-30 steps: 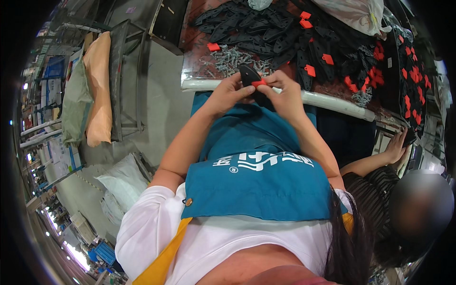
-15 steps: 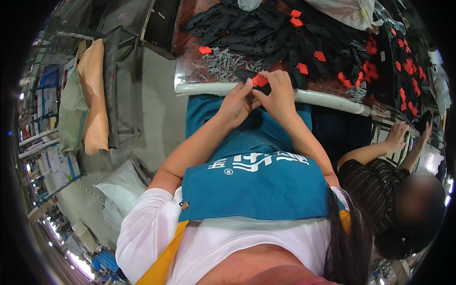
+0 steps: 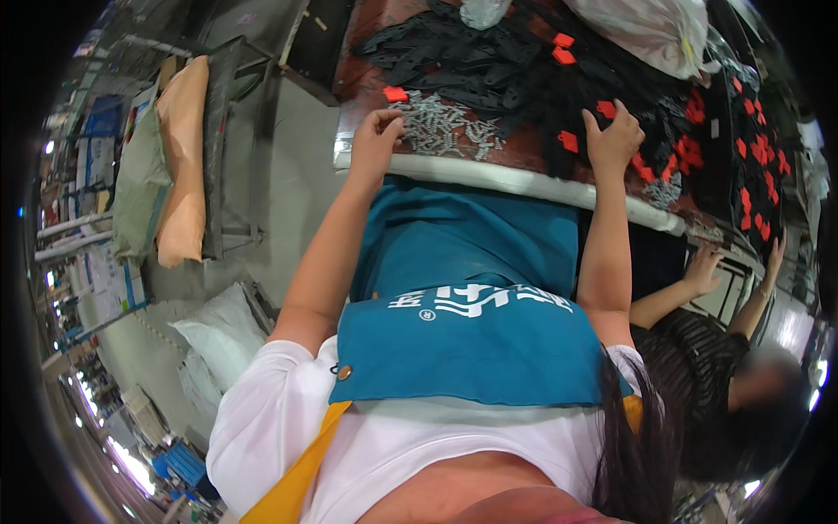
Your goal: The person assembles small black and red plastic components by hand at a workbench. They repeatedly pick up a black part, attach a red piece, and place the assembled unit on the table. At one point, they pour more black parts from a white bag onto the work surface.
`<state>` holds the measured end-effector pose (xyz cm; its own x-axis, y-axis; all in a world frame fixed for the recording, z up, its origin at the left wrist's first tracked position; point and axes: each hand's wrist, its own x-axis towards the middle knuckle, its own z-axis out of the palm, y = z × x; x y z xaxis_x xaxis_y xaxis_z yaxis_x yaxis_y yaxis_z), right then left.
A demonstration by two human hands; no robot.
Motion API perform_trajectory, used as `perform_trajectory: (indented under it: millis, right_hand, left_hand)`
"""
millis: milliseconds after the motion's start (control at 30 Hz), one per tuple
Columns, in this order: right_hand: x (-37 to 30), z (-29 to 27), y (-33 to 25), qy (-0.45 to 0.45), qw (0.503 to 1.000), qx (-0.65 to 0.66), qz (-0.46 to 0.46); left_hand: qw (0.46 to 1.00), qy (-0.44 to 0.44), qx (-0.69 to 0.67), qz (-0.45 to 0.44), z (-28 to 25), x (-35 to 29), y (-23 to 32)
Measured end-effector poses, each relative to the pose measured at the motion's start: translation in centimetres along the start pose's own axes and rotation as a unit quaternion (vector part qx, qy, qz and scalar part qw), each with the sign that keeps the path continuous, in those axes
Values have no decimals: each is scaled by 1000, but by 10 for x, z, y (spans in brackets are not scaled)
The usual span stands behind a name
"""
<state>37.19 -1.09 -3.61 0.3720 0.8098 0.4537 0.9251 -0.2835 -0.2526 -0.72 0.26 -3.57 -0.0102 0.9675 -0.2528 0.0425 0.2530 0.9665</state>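
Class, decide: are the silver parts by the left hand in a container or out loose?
Out, loose: the silver parts lie scattered on the tabletop beside the left hand, with no container around them.

Down the left runs the grey floor [image 3: 295,166], bending with the lens past a dark metal frame [image 3: 213,157], a peach sack [image 3: 183,166] just beside it and a green sack [image 3: 138,192] next along. Lower left, a bright strip of light [image 3: 133,466] glares near something blue [image 3: 182,463], too blurred to name! Up top, a dark boxy unit [image 3: 312,44] stands by the reddish worktable [image 3: 476,173], pale wrapping along its edge.
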Motion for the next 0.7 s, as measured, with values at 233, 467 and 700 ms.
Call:
perform_trajectory:
  millis: [233, 467, 700]
  right_hand:
    - [-16, -32, -31, 102, 987, 61, -105]
    - [-40, -37, -95, 45, 963, 170, -204]
    - [-55, 7, -124, -115, 934, 210, -263]
  left_hand:
    - [843, 140, 477, 204, -6, 65, -7]
    - [873, 89, 470, 90, -1, 86, -2]
    - [916, 53, 344, 197, -19, 37, 5]
